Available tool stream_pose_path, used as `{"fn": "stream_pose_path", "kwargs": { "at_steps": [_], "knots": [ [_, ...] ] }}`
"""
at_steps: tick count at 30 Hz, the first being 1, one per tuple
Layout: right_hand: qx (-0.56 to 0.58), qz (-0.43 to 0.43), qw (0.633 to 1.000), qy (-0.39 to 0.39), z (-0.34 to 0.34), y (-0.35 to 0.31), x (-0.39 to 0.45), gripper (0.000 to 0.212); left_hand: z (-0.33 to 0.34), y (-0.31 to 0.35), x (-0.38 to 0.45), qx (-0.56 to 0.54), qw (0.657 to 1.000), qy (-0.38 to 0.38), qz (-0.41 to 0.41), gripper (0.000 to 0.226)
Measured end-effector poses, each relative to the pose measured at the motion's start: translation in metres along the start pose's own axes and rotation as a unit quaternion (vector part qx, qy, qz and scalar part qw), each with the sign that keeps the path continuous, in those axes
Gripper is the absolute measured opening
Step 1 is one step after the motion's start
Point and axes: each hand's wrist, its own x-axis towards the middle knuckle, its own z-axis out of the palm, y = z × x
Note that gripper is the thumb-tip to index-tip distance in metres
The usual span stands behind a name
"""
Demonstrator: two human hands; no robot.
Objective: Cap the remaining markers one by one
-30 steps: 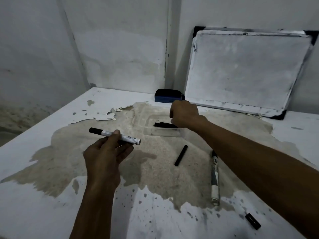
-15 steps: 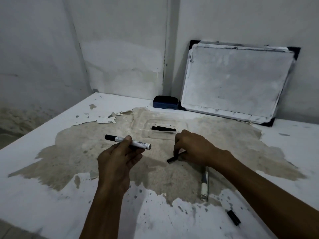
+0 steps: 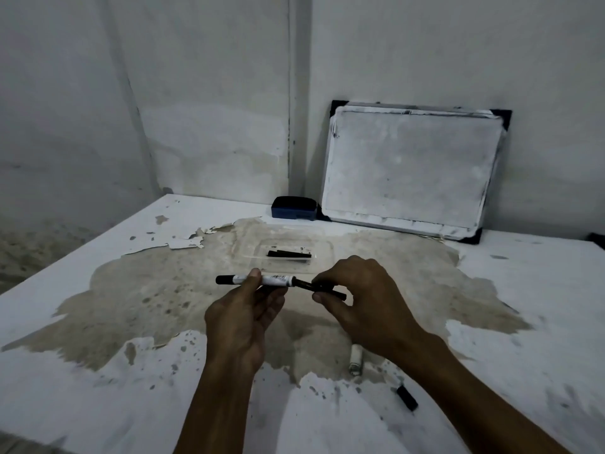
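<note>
Just below the middle of the frame, the left hand (image 3: pixel 240 319) holds a marker (image 3: pixel 258 280) level above the tabletop (image 3: pixel 82 371); its thumb lies over the white barrel and the other fingers curl under it, leaving the black cap end sticking out to the left. The right hand (image 3: pixel 363 299) pinches a thin black stick (image 3: pixel 322 288) between thumb and fingertips, and the stick's left end meets the marker's open right end.

Behind the hands, a clear tray (image 3: pixel 324 247) holds more black pieces. Below the right wrist a second marker (image 3: pixel 356 362) lies partly hidden, and a small black cap (image 3: pixel 407 398) lies at lower right.

The tabletop is white with a large brown patch of peeled paint across the middle. At upper right a whiteboard (image 3: pixel 409 168) leans on the grey wall, with a blue eraser (image 3: pixel 293 208) just left of it.
</note>
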Motion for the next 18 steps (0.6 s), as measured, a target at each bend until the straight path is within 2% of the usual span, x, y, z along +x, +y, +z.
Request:
{"fn": "stream_pose_path", "kwargs": {
  "at_steps": [4, 7, 10, 11, 13, 15, 18],
  "knots": [
    [-0.083, -0.026, 0.996, -0.005, -0.006, -0.001, -0.003, 0.013, 0.005, -0.005, -0.008, 0.026, 1.0, 0.006, 0.017, 0.023],
    [-0.074, -0.019, 0.997, 0.007, -0.01, -0.008, 0.001, 0.013, 0.014, -0.011, -0.015, 0.003, 1.0, -0.006, -0.002, 0.02],
    [-0.013, 0.013, 0.999, 0.035, -0.018, -0.015, 0.002, 0.04, 0.019, -0.009, -0.019, -0.115, 0.987, -0.033, -0.106, 0.02],
    [0.005, 0.022, 0.999, 0.047, -0.022, -0.016, 0.001, 0.048, 0.019, -0.008, -0.019, -0.174, 0.972, -0.035, -0.155, 0.019],
    [0.031, 0.048, 0.996, 0.065, -0.033, -0.018, -0.005, 0.052, 0.017, -0.007, -0.02, -0.276, 0.933, -0.032, -0.231, 0.015],
    [0.024, 0.104, 0.994, 0.027, -0.044, -0.014, -0.015, 0.043, 0.016, -0.009, -0.021, -0.311, 0.914, -0.032, -0.258, 0.015],
    [-0.055, 0.223, 0.962, -0.147, -0.054, -0.002, -0.035, 0.03, 0.018, -0.013, -0.023, -0.31, 0.912, -0.036, -0.266, 0.016]
  ]
}}
